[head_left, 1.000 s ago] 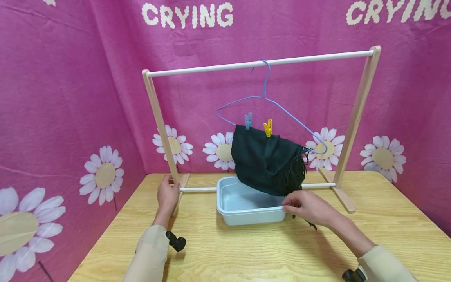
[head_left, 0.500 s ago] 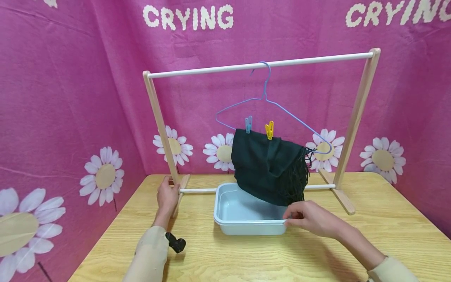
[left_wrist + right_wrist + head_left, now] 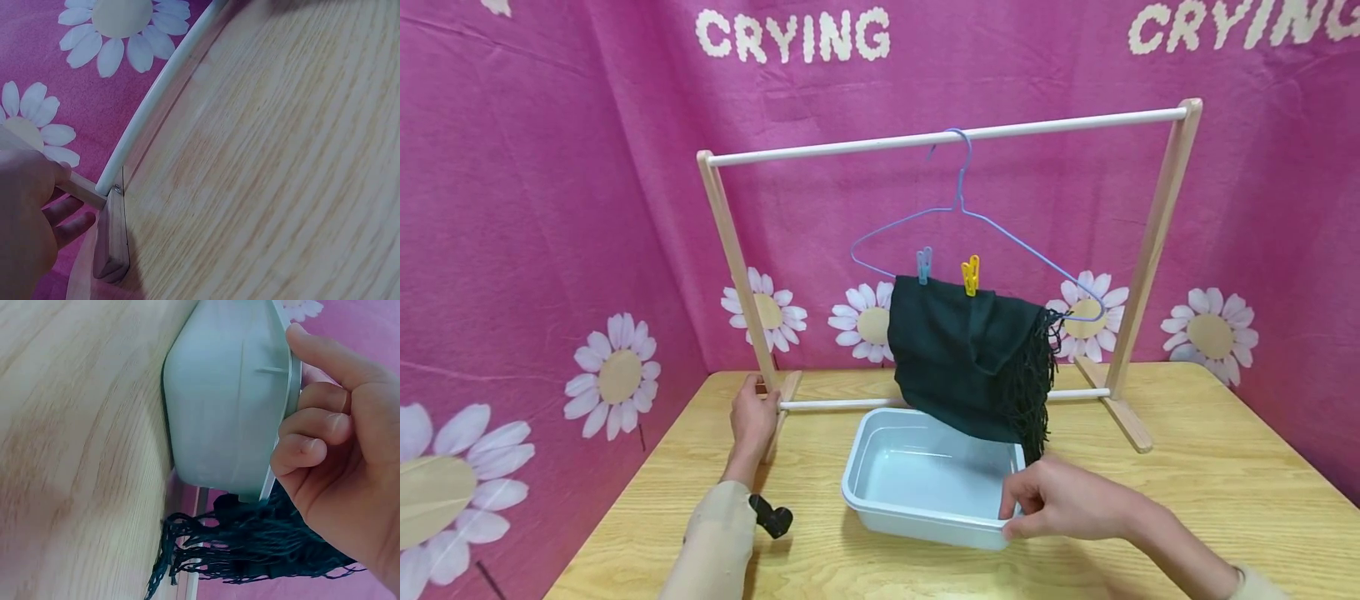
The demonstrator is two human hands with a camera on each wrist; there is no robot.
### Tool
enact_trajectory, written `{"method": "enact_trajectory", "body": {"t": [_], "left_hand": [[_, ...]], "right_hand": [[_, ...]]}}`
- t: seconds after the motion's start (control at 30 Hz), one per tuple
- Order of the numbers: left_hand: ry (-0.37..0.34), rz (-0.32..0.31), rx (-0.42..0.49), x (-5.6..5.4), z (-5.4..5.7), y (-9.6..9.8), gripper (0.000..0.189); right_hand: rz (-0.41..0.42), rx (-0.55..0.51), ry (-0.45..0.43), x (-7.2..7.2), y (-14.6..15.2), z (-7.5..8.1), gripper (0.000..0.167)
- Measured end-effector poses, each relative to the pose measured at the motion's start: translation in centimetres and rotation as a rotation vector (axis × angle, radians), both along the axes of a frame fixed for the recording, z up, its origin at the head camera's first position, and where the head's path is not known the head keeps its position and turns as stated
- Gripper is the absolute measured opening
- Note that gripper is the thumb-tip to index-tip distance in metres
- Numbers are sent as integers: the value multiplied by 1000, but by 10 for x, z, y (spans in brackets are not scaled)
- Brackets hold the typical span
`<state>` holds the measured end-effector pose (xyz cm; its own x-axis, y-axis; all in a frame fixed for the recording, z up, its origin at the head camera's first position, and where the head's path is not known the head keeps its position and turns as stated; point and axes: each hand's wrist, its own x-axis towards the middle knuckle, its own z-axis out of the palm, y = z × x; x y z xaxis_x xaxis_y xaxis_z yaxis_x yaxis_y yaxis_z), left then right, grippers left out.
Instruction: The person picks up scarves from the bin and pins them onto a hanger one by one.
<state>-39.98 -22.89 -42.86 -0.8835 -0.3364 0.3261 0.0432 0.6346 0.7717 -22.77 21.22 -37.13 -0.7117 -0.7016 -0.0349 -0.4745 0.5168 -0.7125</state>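
My right hand [image 3: 1067, 500] pinches the near right rim of a pale blue plastic basin [image 3: 932, 527], thumb outside and fingers curled at the edge. The basin sits in front of the rack, and its inside looks bare. In the right wrist view its side wall [image 3: 219, 406] shows. My left hand [image 3: 755, 421] grips the foot of the left wooden post [image 3: 733, 267] of a small clothes rack. Over the basin's far edge hangs a black fringed scarf [image 3: 951, 358], on a lilac wire hanger [image 3: 1037, 260]. A blue clothespin [image 3: 924, 265] and a yellow clothespin [image 3: 972, 277] clip its top.
The rack's white top rail [image 3: 1075, 127] carries the hanger, and a lower rail [image 3: 827, 406] runs near the table. The right foot [image 3: 1126, 421] stands on the wooden table [image 3: 820, 558]. A pink curtain with daisies [image 3: 1210, 333] encloses the back and sides.
My right hand has drawn the basin toward me, out from under the scarf, turning it slightly. The hanger and scarf have shifted a little. My left hand stays on the post.
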Motion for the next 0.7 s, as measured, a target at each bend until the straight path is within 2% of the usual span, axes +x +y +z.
{"method": "enact_trajectory", "body": {"t": [0.17, 0.37, 0.7], "left_hand": [[1, -2, 0, 1, 0, -1, 24], [20, -2, 0, 2, 1, 0, 24], [44, -6, -15, 1, -3, -2, 28]], "right_hand": [[3, 8, 13, 4, -2, 0, 11], [-30, 25, 22, 1, 1, 0, 10], [25, 16, 26, 3, 8, 3, 10]]}}
